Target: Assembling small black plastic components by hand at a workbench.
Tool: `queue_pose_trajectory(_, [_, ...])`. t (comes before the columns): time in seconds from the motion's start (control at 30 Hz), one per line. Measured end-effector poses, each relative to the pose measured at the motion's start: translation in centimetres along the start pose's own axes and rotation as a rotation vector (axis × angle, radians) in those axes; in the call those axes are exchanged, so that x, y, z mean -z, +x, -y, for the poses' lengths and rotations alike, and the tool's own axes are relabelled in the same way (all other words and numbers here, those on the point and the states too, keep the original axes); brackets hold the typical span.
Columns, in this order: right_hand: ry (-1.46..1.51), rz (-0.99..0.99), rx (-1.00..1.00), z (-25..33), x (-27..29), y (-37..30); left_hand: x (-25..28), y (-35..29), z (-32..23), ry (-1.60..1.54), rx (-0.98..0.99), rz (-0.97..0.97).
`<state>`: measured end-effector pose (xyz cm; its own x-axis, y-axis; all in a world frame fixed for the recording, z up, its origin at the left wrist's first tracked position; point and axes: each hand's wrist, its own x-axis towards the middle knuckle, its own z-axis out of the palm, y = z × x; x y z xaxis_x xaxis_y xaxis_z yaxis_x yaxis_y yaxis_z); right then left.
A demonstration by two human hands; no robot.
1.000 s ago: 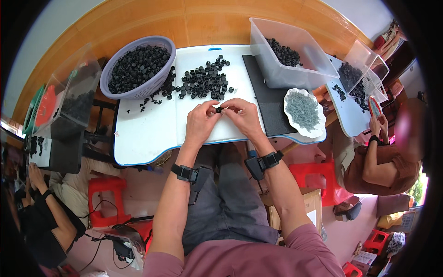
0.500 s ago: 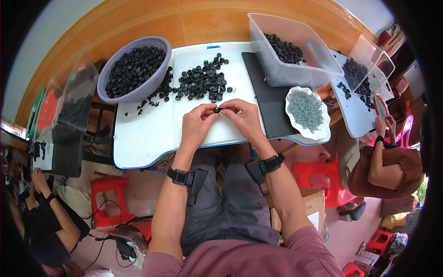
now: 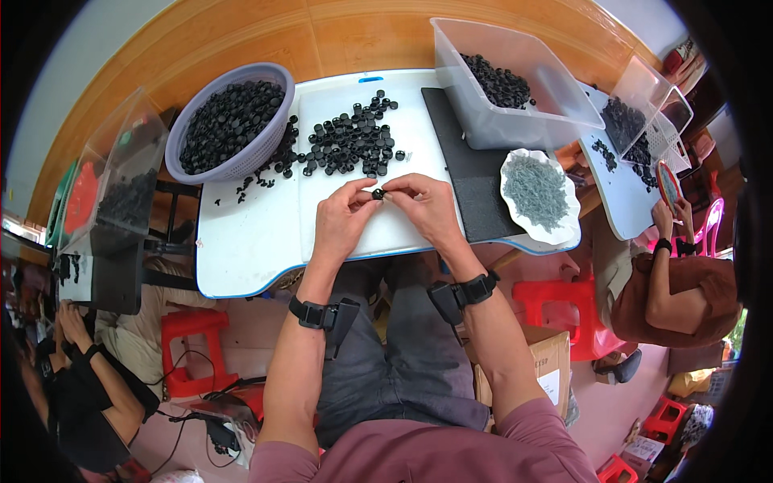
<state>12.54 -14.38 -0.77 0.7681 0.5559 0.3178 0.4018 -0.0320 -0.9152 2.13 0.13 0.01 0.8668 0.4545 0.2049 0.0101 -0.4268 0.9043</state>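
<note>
Over the near part of the white table [image 3: 241,253], my two hands meet at the fingertips. A small black round cap [image 3: 378,194] is pinched by my left hand [image 3: 341,217]. From the other side my right hand [image 3: 427,208] presses thumb and forefinger together against the cap; anything else in that pinch is too small to make out. Just beyond my hands lies a loose pile of black caps [image 3: 348,138]. At my right, a white scalloped dish [image 3: 558,231] holds many thin grey-green pieces [image 3: 535,190].
A lilac basket [image 3: 233,171] full of black caps stands at the back left, with small black bits beside it. To the right, a clear plastic bin [image 3: 515,133] with black parts rests partly on a dark mat [image 3: 467,181]. Other people sit working at tables on both sides.
My hands keep almost the same place and pinch around the black cap. The view has shifted slightly; little else differs.
</note>
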Motion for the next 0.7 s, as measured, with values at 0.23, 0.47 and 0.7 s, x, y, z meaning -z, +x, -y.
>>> queue_pose_trajectory(0.23, [0.066,0.022,-0.038,0.6,0.1,-0.1,0.1,0.1,0.2,-0.022,0.054,0.022])
queue_pose_trajectory(0.47, [0.069,0.012,0.061,0.3,0.1,0.0,-0.2,0.1,0.7,-0.058,-0.003,-0.006])
queue_pose_trajectory(0.7, [0.036,0.016,0.097,0.7,0.3,0.1,-0.4,0.2,1.2,-0.051,-0.01,0.019])
